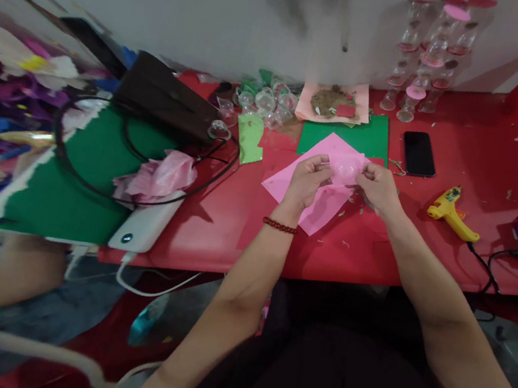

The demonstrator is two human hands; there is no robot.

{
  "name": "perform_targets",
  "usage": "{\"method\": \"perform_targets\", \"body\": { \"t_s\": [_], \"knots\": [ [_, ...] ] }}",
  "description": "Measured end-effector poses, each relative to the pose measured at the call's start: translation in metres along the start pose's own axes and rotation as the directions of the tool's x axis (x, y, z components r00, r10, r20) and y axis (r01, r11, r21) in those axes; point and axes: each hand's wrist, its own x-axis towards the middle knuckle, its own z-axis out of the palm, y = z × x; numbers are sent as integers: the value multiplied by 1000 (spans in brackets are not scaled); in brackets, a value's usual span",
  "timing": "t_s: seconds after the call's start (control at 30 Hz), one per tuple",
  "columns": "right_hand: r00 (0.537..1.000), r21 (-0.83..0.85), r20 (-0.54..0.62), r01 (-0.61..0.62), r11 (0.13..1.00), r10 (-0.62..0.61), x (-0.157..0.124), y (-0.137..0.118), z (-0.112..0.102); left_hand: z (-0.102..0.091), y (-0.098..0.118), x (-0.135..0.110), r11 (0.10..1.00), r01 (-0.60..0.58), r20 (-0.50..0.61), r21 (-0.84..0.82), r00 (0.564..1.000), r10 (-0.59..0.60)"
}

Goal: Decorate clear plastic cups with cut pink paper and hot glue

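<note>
Between my two hands is a clear plastic piece with a rounded dome (pixel 344 169), held by its edges over a pink sheet (pixel 285 182). My left hand (pixel 308 179) pinches its left side, thumb and fingers closed. On the opposite side, the fingers of my right hand (pixel 380 189) are closed on its edge. Turned like a diamond, the pink sheet lies on the red table (pixel 214 236), partly over a green sheet (pixel 377 134). My fingers cover parts of the plastic piece's rim.
A phone (pixel 419 154) and a yellow glue gun (pixel 453 213) lie right. Behind stand stacked plastic cups (pixel 415 94), loose clear pieces (pixel 266 101) and a paper with brown bits (pixel 331 101). At left are a black cable (pixel 59 145), a white power bank (pixel 144 225) and another person's arm (pixel 8 273).
</note>
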Motion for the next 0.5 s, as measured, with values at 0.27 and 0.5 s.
{"method": "perform_targets", "body": {
  "t_s": [0.27, 0.5],
  "knots": [
    [999, 24, -8, 37, 999, -37, -3, 2, 3, -2, -3, 2, 999, -39, 69, 2, 997, 39],
    [997, -49, 18, 82, 995, -81, -2, 4, 3, 1, -2, -1, 995, -95, 116, -18, 989, 97]
  ]
}}
